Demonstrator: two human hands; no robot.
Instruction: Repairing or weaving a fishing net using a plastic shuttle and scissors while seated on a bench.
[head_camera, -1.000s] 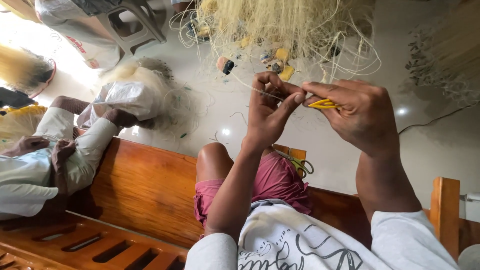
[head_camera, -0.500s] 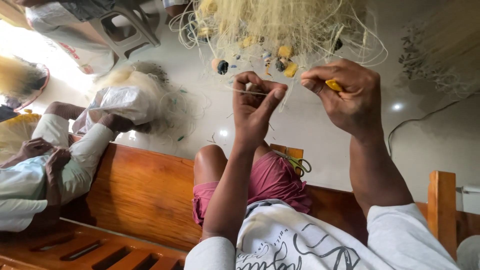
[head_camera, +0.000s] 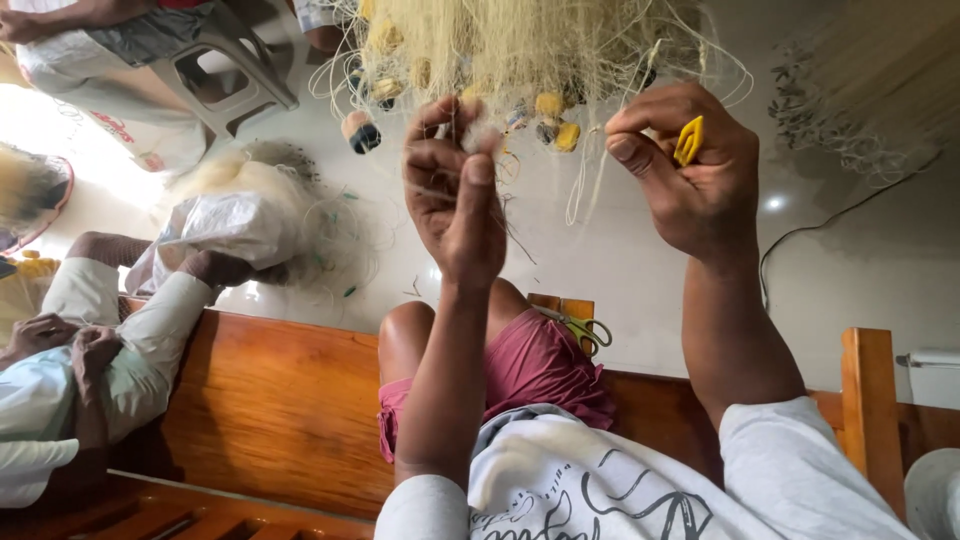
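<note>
A pale yellow fishing net (head_camera: 520, 45) with small yellow and dark floats hangs bunched at the top of the view. My left hand (head_camera: 455, 190) is raised in front of it, its fingers pinched on a strand of net twine. Beside it, to the right, my right hand (head_camera: 685, 170) grips a small yellow netting needle (head_camera: 688, 140) between thumb and fingers, with thin twine running from it up to the net. Both forearms rise from my white printed shirt (head_camera: 600, 480); my knee in maroon shorts (head_camera: 530, 365) shows between them.
A wooden bench (head_camera: 270, 410) runs across the lower view, with green-handled scissors (head_camera: 580, 328) lying on it. Another person in a white long-sleeved shirt (head_camera: 90, 350) sits at left beside a heap of net and white sacking (head_camera: 235, 225). A grey plastic stool (head_camera: 225, 70) stands top left.
Both hands have risen toward the net and drawn apart. The right hand has lifted the yellow needle higher; the left hand has closed on the twine.
</note>
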